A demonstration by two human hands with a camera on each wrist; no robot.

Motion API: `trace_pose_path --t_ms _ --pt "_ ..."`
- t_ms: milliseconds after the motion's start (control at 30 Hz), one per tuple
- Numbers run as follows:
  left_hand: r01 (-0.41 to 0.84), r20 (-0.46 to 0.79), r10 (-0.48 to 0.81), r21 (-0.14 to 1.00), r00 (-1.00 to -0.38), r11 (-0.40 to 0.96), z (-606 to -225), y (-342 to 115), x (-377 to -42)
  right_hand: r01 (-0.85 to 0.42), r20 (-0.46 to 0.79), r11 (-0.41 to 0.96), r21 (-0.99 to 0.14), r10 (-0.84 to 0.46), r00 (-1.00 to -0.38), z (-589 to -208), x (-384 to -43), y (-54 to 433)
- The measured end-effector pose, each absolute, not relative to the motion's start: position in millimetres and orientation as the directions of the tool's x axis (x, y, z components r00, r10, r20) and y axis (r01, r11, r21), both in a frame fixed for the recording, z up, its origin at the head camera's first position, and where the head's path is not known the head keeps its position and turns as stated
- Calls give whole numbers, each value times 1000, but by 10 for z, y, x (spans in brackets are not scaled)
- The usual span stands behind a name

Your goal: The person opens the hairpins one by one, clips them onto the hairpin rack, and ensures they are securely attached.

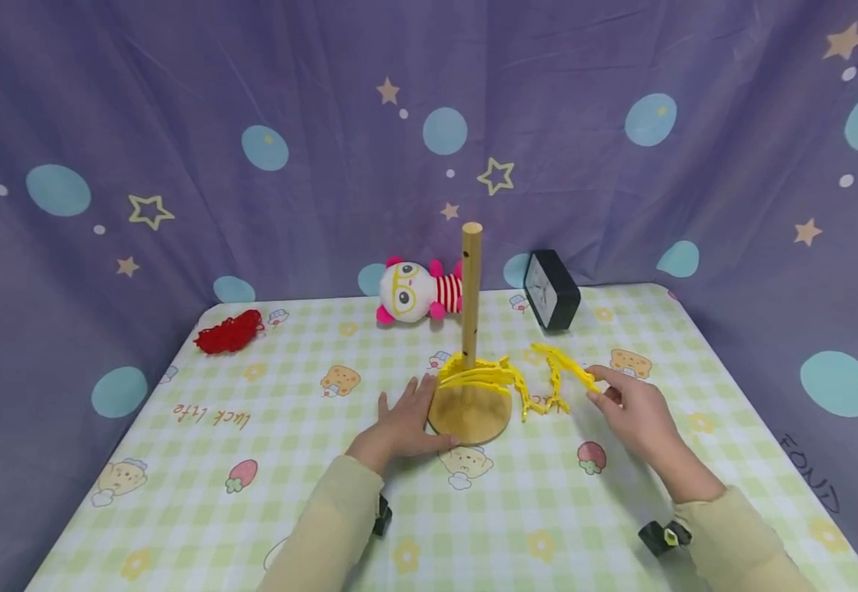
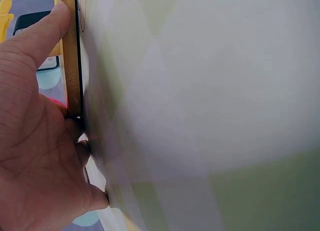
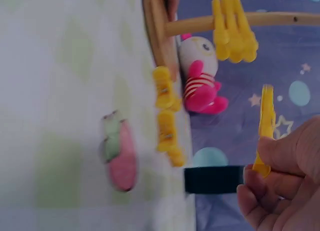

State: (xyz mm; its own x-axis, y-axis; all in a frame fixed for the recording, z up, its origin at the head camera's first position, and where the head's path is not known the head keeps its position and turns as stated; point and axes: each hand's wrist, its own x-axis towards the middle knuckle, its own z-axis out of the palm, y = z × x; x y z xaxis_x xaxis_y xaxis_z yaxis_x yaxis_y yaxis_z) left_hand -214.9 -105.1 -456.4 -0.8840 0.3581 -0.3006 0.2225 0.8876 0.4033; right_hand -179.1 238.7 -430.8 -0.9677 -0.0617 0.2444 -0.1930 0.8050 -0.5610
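Note:
A wooden post (image 1: pixel 471 296) rises from a round wooden base (image 1: pixel 466 423). My left hand (image 1: pixel 403 423) rests on the base's left and front rim, thumb stretched along the front edge, fingers spread; the left wrist view shows the thumb against the base edge (image 2: pixel 73 66). Yellow jointed plastic strips (image 1: pixel 477 376) lie around the foot of the post, and linked yellow pieces sag to the right onto the table. My right hand (image 1: pixel 636 415) pinches the far-end yellow strip (image 3: pixel 267 113) between thumb and fingers, raised above the table.
A panda plush toy (image 1: pixel 407 293) lies behind the post. To its right stands a black desk clock (image 1: pixel 562 292), and a red stringy bundle (image 1: pixel 229 332) lies at the back left. A patterned curtain (image 1: pixel 340 214) hangs behind the checked tablecloth (image 1: pixel 288 493).

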Motion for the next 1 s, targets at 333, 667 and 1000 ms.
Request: trace_pose_path --t_ms 333,667,1000 --pt "217 -300 350 399 -887 891 -4569 -1063 -2174 -383 428 829 -407 -196 -882 -4057 -1874 2065" --pt "223 -288 360 415 -887 882 -4623 -1084 -2172 -519 511 820 -241 -347 -786 -3947 -2064 1572" --pt "235 -280 363 401 -889 885 -4611 -1055 -2162 -548 446 821 -158 -436 -782 -3890 -2096 1385"
